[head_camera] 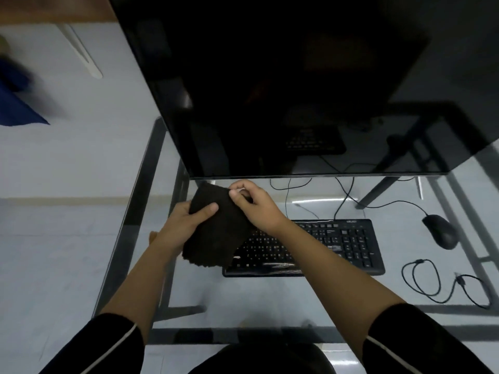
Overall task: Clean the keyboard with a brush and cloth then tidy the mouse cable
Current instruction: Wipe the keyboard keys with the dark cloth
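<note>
A dark fuzzy cloth [216,233] hangs above the left end of the black keyboard [337,244] on the glass desk. My left hand [186,220] grips the cloth's left side, thumb across its front. At the cloth's top right corner, my right hand [256,203] pinches the edge. The cloth hides the keyboard's left part. A black mouse [441,231] lies to the right of the keyboard, and its cable [388,203] runs back toward the monitor. No brush is clearly visible.
A large dark monitor [297,90] stands close behind the hands. A loose coiled black cable [432,282] lies at the desk's right front. The glass desk [270,298] has a dark metal frame, with its left edge near my left hand.
</note>
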